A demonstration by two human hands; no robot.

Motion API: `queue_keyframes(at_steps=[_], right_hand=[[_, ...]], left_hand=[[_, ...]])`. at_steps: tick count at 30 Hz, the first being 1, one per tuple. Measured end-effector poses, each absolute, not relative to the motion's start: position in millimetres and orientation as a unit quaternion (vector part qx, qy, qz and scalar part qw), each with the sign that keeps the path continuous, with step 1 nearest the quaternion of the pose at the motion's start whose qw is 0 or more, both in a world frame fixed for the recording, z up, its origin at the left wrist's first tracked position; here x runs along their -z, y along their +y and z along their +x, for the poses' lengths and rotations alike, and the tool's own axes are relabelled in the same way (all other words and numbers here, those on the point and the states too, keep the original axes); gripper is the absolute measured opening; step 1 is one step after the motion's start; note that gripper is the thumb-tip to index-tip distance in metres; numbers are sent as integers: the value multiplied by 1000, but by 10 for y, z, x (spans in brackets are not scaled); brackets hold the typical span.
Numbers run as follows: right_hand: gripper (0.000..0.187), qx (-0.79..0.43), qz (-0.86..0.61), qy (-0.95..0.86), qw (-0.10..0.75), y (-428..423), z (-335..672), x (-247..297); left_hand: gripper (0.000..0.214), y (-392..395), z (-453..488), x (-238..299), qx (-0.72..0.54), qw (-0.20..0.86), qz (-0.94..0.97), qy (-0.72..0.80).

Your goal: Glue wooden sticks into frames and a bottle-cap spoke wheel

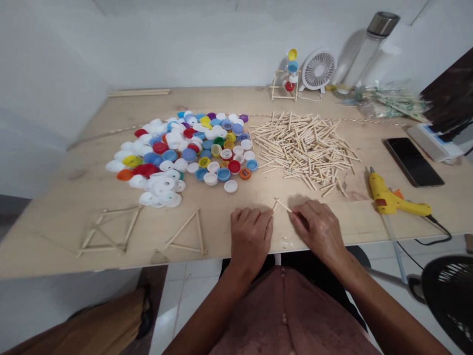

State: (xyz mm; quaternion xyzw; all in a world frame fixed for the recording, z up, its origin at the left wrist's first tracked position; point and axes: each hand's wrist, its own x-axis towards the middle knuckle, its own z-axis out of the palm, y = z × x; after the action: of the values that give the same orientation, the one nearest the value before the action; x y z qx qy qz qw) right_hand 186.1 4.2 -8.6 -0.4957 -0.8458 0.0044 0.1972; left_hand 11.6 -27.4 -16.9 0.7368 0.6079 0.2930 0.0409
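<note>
Near the table's front edge, my left hand (252, 235) is closed on one short wooden stick (275, 204). My right hand (318, 228) pinches a second wooden stick (284, 205). The far ends of both sticks meet in an upside-down V; whether they are glued there I cannot tell. To the left of my hands lies a triangle of sticks (200, 231), and farther left a larger stick frame (133, 228) with several sides. A heap of short wooden sticks (303, 148) lies just beyond my hands.
Many coloured bottle caps (189, 155) spread across the middle left. At right lie a yellow glue gun (388, 197) with a cord and a black phone (413, 161). Along the back stand a stick-and-cap model (290, 86), a small white fan (318, 70) and a glass bottle (364, 59).
</note>
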Motion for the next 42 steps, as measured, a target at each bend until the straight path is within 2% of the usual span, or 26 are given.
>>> queue_keyframes(at_steps=[10, 16, 24, 42], right_hand=[[19, -3, -498, -845, 193, 20, 1846, 71], [18, -52, -471, -847, 242, -15, 1916, 60], [24, -37, -435, -874, 213, -3, 1949, 78], [29, -51, -425, -876, 222, 6, 1953, 93]], left_hand=[[16, -277, 111, 184, -290, 33, 738, 608], [15, -273, 112, 181, -292, 29, 738, 608], [16, -272, 111, 168, -285, 40, 740, 608], [18, -271, 110, 159, -286, 41, 739, 609]])
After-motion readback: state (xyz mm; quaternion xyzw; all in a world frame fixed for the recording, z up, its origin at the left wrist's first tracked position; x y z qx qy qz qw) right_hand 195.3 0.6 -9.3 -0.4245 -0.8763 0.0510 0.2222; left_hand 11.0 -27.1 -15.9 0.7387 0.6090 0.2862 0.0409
